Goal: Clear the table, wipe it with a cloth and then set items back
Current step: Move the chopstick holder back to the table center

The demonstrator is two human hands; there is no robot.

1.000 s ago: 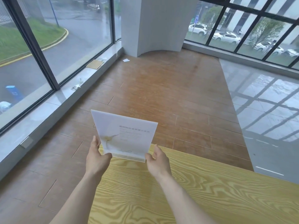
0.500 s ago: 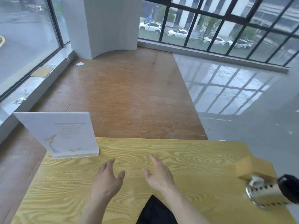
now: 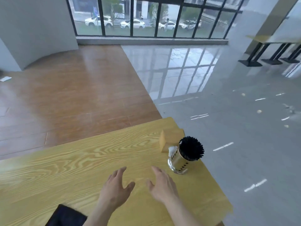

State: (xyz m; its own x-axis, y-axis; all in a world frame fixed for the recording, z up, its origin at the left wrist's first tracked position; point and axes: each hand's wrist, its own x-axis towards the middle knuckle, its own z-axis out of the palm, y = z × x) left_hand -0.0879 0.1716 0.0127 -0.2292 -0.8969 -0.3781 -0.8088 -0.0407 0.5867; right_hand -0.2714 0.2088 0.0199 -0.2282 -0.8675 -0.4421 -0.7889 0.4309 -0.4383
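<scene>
Head view: left hand (image 3: pixel 116 188) and right hand (image 3: pixel 162 187) hover spread, empty, near table (image 3: pixel 81 162) edge canister (image 3: pixel 180 162).

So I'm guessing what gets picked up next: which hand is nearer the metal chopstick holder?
Right hand, just below-left of the metal chopstick holder. The left hand is farther left.

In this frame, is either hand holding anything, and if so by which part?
Nothing is held. The left hand and right hand are both open and empty above the wooden table, short of the metal chopstick holder.
</scene>
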